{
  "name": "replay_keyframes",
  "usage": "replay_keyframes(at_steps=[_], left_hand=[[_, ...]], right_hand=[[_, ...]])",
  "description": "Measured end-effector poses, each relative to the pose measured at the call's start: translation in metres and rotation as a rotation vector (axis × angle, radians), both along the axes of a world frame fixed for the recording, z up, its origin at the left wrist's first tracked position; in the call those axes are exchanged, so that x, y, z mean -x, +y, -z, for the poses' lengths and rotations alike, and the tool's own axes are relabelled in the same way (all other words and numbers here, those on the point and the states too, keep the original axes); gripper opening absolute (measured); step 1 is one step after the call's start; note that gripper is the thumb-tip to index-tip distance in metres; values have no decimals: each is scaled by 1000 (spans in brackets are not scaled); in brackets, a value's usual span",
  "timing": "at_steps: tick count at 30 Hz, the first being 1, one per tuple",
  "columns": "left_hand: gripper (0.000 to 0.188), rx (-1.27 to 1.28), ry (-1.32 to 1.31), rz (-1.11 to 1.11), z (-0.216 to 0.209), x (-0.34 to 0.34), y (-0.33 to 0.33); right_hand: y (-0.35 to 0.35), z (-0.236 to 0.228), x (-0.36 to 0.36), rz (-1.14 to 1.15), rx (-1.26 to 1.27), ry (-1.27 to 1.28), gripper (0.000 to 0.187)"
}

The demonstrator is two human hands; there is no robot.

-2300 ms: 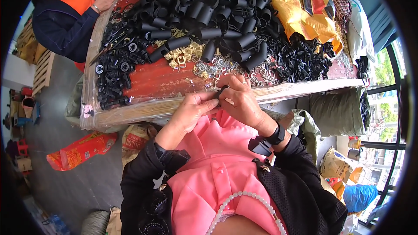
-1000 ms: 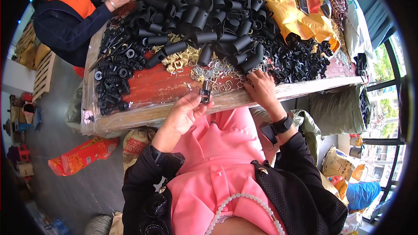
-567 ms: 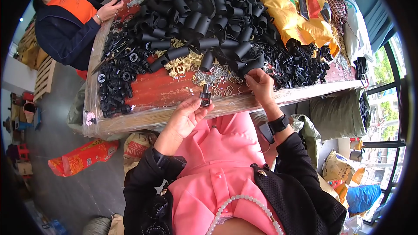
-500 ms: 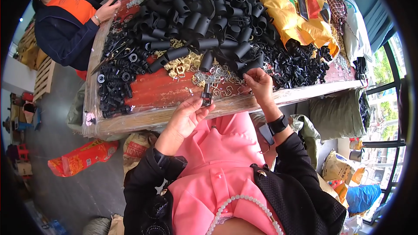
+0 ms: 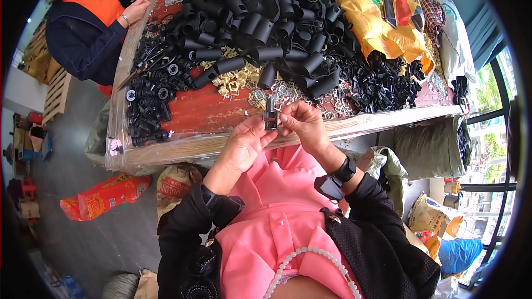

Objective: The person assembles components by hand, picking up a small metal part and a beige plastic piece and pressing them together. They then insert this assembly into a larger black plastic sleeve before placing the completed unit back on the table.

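Over the table's near edge, my left hand grips a small black part with an upright stem and a square, frame-like lower end. My right hand meets it from the right, thumb and forefinger pinched against the part's side. Whatever is between those right fingertips is hidden or too small to name. Just beyond my hands lie silver bent-wire pieces and gold-coloured square pieces. A large heap of black tubes with straps rises behind them.
Black ringed parts are heaped at the left, small black clips at the right. A yellow sack spills onto the table. The wooden table edge runs before me. Another person works at the far left corner.
My right hand has come left from the black tubes to the small part in my left hand. My left hand has shifted slightly right with that part.
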State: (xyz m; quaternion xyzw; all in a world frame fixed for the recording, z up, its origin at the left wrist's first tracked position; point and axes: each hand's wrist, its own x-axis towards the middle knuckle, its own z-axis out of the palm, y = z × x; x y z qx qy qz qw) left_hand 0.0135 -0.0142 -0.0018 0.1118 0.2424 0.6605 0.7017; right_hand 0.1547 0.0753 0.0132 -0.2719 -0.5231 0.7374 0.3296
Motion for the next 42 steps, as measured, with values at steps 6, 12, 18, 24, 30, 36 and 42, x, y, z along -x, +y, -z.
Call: replay_keyframes(at_steps=[6, 12, 18, 24, 30, 36, 42], left_hand=[[19, -64, 33, -24, -2, 1, -1], [18, -75, 25, -46, 0, 0, -2], [16, -26, 42, -39, -7, -3, -3], [22, -66, 63, 22, -8, -3, -4], [29, -86, 91, 99, -8, -2, -7], [25, 7, 49, 94, -11, -3, -9], [23, 52, 57, 103, -9, -6, -9]], right_hand=[[0, 3, -5, -44, 51, 14, 12], [-1, 1, -9, -110, -33, -62, 12], [-6, -9, -8, -104, -90, -37, 12], [-6, -11, -9, -113, 19, -27, 12], [0, -9, -15, -282, -47, -68, 12], [-7, -15, -15, -119, -243, -137, 13], [-10, -25, -9, 26, -965, -261, 10]])
